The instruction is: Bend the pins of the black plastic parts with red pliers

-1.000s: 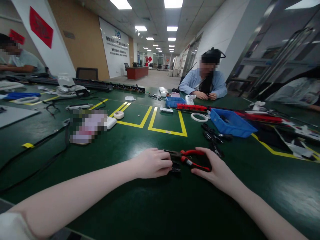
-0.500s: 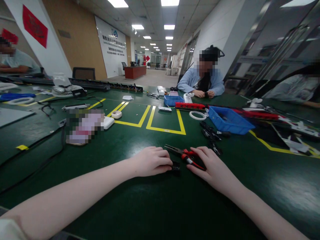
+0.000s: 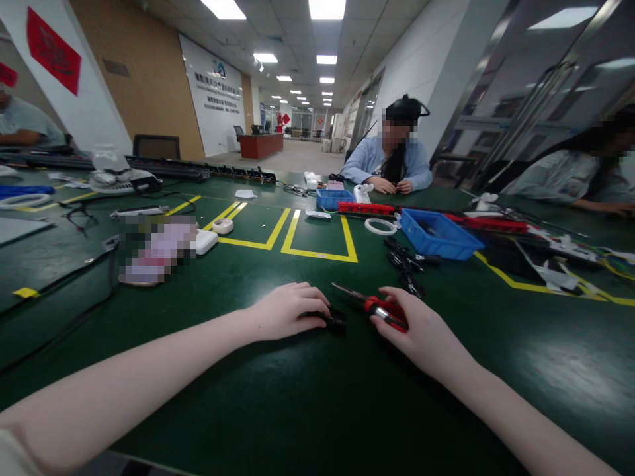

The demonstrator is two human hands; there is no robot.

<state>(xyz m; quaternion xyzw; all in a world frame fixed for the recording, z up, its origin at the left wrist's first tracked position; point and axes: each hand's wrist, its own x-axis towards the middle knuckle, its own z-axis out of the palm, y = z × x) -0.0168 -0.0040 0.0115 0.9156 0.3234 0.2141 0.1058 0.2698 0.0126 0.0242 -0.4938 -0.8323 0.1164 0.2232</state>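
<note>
My left hand [image 3: 292,311] is closed around a small black part [image 3: 337,319], whose end sticks out past the fingertips just over the green table [image 3: 278,396]. To its right, my right hand [image 3: 409,317] grips red-handled pliers [image 3: 372,306] by the handles. The slim metal jaws of the pliers point up and left, toward the space beyond the black part, and do not touch it. The jaws look closed. My left fingers hide much of the black part.
Black cables [image 3: 404,264] lie beyond my right hand, near a blue bin [image 3: 439,235] and a white ring [image 3: 381,226]. A phone [image 3: 161,251] and white box [image 3: 204,242] are at left. A person [image 3: 391,152] sits across the table.
The pliers' jaws, slightly apart before, have come together, and the pliers have rolled in my right hand. My left hand and the black part have shifted a little left; the view has turned slightly.
</note>
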